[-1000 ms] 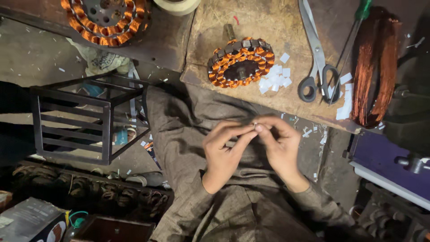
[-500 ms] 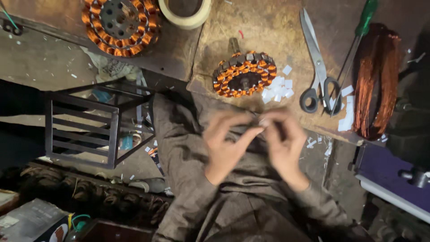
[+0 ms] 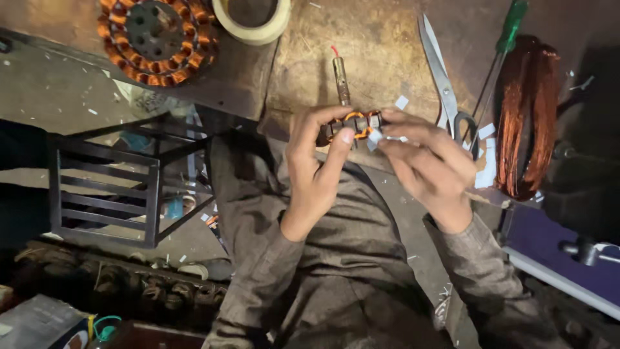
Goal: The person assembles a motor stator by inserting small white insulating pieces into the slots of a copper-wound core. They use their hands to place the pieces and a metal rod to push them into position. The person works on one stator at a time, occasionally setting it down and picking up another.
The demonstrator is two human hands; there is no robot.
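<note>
My left hand point(image 3: 316, 168) grips a small round motor stator point(image 3: 352, 124) wound with orange copper coils, at the near edge of the brown work board point(image 3: 381, 52). My right hand point(image 3: 429, 165) is on the stator's right side, fingertips pinching a small white paper slip point(image 3: 376, 136) against it. Most of the stator is hidden behind my fingers.
A larger wound stator point(image 3: 158, 39) and a tape roll point(image 3: 252, 19) lie at the top left. Scissors point(image 3: 445, 84), a green-handled screwdriver point(image 3: 504, 45) and a copper wire coil point(image 3: 526, 116) lie to the right. A black metal frame point(image 3: 110, 187) stands on the left.
Both hands have moved up from my lap to the board's edge. They now hold the small stator, which lay untouched on the board before.
</note>
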